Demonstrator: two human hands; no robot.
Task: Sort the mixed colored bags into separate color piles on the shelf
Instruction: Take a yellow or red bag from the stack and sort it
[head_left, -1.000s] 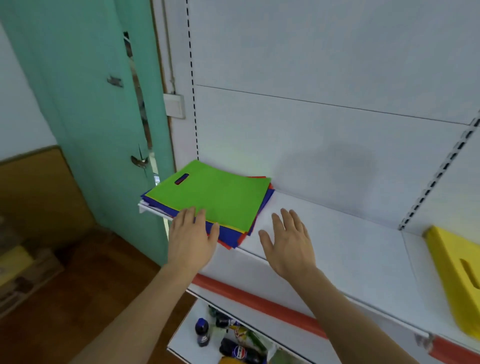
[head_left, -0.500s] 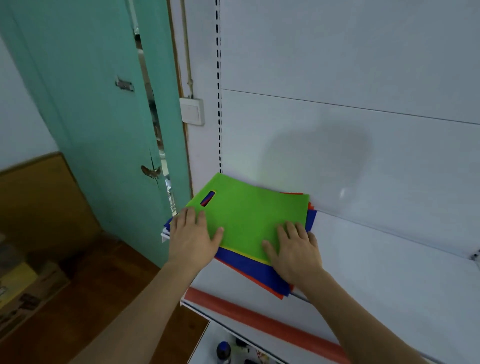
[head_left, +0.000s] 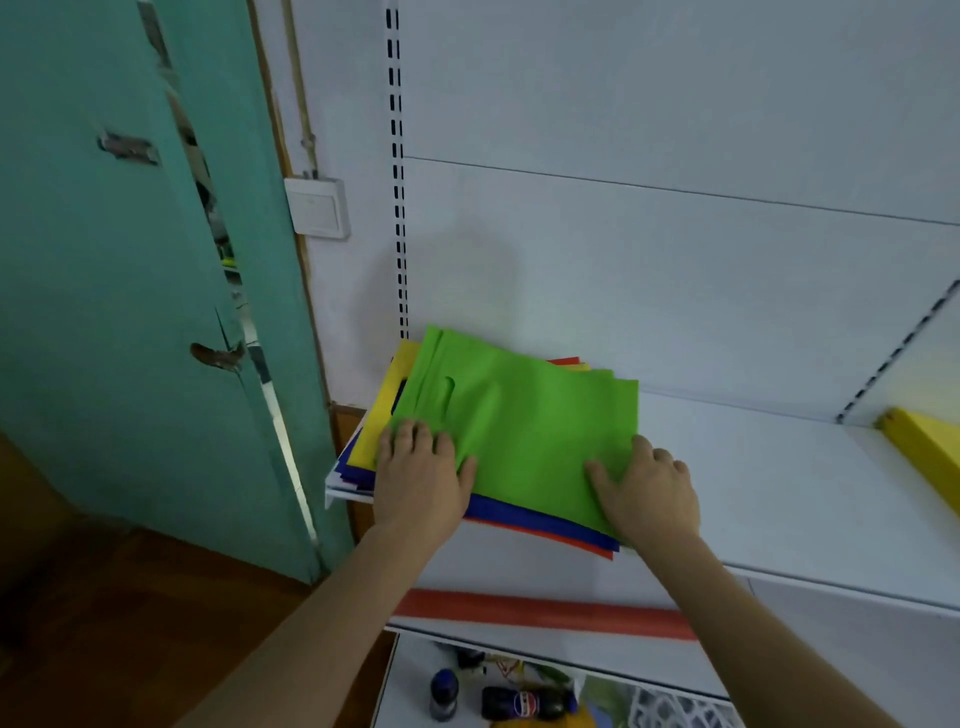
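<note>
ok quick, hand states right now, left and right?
Left hand: open, fingers flat on the green bag and yellow bag.
Right hand: open, pressing the green bag's near right corner.

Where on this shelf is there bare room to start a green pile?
The bare patch is the white shelf between the mixed stack under the green bag and the yellow item at the far right edge. The shelf's left end is crowded: the stack fills it, with the left hand and right hand resting on top.
</note>
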